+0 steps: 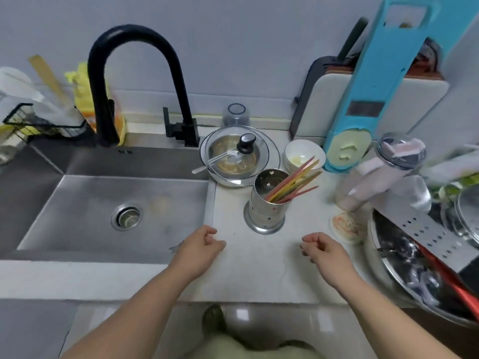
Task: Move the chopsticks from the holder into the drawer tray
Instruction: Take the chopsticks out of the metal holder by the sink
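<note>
Standing upright at mid-frame on the pale tabletop (259, 268): a perforated steel holder (265, 206), with the chopsticks (293, 181) inside it, leaning toward the upper right, their pink, yellow and green ends fanning out over the rim. Hovering low in the frame, below the holder and apart from it: the left hand (199, 244) near the sink's edge, the right hand (320, 248) further right, both empty. Curling loosely inward on both, the fingers (211, 233), half closed and gripping nothing. Not touching each other, the two hands; bare tabletop lying between them. Filling the left of the frame: a steel sink (77, 203), with a black faucet (129, 73) arching above it. Sitting just behind the holder, in the upper middle: a pot (239, 156) under a glass lid, and to its right a white bowl (304, 154) just beside the chopstick tips. Leaning against the wall at upper right: a blue board (375, 73). Showing blurred at right: a clear jar (383, 174) and a steel pan (414, 268). No drawer tray showing anywhere in view.
</note>
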